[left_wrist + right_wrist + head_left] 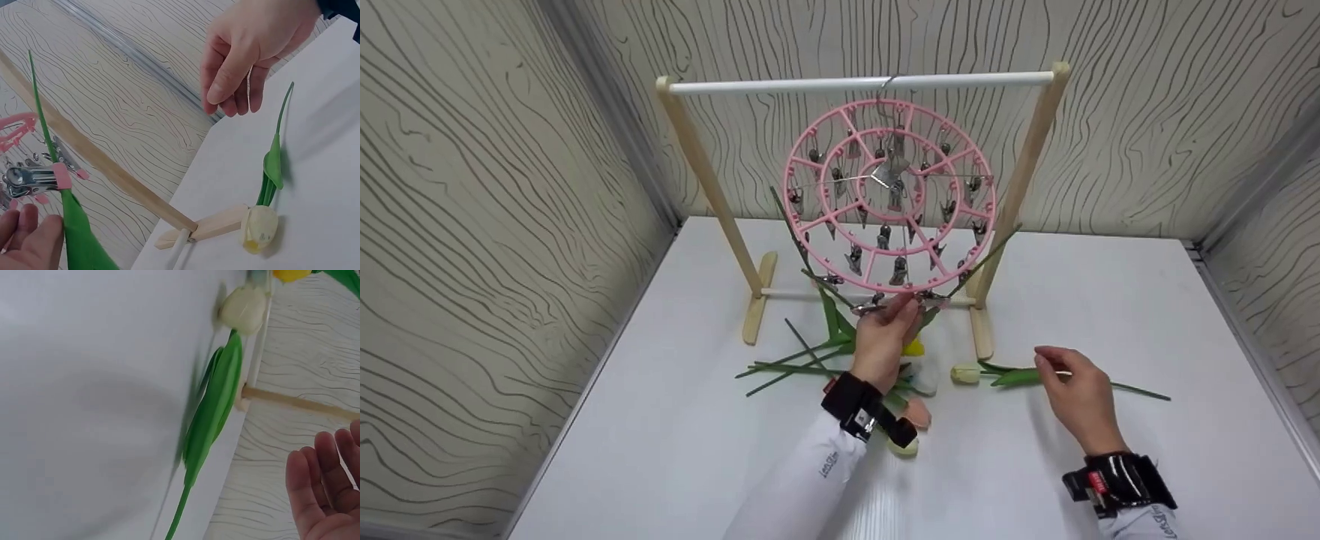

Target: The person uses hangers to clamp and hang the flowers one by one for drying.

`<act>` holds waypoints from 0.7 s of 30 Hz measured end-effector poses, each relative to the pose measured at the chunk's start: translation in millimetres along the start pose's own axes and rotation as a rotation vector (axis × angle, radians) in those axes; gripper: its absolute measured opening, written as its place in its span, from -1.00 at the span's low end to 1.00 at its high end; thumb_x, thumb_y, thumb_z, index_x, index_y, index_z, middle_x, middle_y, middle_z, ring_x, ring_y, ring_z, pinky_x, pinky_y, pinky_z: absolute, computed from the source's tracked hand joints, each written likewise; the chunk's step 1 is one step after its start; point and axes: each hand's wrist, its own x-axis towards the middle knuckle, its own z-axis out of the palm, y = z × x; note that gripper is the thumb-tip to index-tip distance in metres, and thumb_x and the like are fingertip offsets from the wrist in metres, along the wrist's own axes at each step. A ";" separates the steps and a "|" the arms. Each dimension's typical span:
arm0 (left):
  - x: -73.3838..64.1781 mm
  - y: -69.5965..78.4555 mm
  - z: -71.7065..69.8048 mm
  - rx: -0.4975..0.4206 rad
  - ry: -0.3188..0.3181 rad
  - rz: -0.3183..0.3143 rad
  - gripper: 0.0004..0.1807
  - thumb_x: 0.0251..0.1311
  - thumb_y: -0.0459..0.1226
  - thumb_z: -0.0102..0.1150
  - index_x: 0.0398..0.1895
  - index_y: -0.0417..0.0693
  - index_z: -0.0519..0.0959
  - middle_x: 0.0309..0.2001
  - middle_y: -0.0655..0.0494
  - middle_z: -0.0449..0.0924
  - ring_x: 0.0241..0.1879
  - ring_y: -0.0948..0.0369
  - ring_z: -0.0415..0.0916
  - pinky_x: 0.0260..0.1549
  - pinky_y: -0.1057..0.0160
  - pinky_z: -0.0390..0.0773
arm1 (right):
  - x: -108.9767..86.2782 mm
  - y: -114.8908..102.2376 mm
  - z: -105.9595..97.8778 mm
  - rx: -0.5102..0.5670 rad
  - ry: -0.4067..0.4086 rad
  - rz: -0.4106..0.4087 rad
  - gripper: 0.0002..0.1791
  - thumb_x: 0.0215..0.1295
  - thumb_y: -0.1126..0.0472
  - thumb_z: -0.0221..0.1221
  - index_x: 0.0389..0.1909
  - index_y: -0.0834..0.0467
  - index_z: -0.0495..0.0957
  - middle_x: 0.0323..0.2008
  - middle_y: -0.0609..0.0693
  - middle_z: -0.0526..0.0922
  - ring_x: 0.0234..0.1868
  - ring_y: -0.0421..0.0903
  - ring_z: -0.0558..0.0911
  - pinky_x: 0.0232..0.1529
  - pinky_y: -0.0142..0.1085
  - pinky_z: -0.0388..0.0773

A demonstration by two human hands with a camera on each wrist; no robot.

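Observation:
A round pink clip hanger (889, 289) hangs tilted from a stand, with metal clips around its rings. My left hand (879, 346) grips its lower front rim, the fingertips bunched beside the clips; the exact contact is partly hidden. One clip (36, 178) holds a green-leafed stem (42, 121) just above the left fingers. A yellow tulip (914, 348) shows behind this hand. My right hand (1078, 397) hovers with loosely bent fingers and nothing in them. Below it a cream tulip (966, 374) lies on the table, its stem pointing right.
The wooden stand (705, 187) carries a white crossbar (780, 85) and rests on two feet. Several loose stems (780, 367) fan out left of my left wrist, with a peach tulip (917, 414) nearby. Patterned walls (510, 225) enclose the white table (660, 450).

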 end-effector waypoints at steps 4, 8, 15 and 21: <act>-9.9 0.5 -6.5 0.034 -0.016 0.031 -0.57 0.34 -0.33 0.14 0.26 -0.22 0.46 0.23 -0.11 0.53 0.23 0.03 0.50 0.15 0.27 0.51 | 10.1 27.0 -11.8 -0.135 -0.081 -0.085 -0.77 0.28 0.34 0.20 -0.07 0.29 0.64 -0.15 0.27 0.68 -0.17 0.13 0.65 -0.22 -0.32 0.59; -25.6 0.9 -15.9 0.068 -0.046 0.070 -0.55 0.34 -0.34 0.14 0.28 -0.24 0.44 0.24 -0.19 0.51 0.25 -0.03 0.48 0.15 0.27 0.52 | 17.2 54.3 -19.9 -0.271 -0.190 -0.139 -0.69 0.20 0.43 0.21 -0.01 0.35 0.60 -0.07 0.42 0.59 -0.07 0.39 0.54 -0.13 0.15 0.53; -61.5 0.4 -38.5 0.061 -0.061 0.071 -0.52 0.36 -0.30 0.12 0.29 -0.31 0.41 0.23 -0.23 0.50 0.21 0.05 0.53 0.14 0.26 0.53 | 21.5 88.6 -23.6 -0.369 -0.259 -0.111 -0.63 0.16 0.38 0.25 0.03 0.33 0.57 0.00 0.48 0.50 -0.02 0.47 0.44 -0.11 0.26 0.46; -90.3 -2.5 -57.5 0.081 -0.019 0.038 -0.56 0.33 -0.32 0.16 0.20 -0.40 0.46 0.02 -0.18 0.65 0.01 0.16 0.64 0.05 0.26 0.60 | 21.4 98.7 -24.2 -0.410 -0.284 -0.084 -0.67 0.18 0.27 0.30 -0.03 0.27 0.62 -0.08 0.44 0.55 -0.11 0.44 0.48 -0.28 0.23 0.41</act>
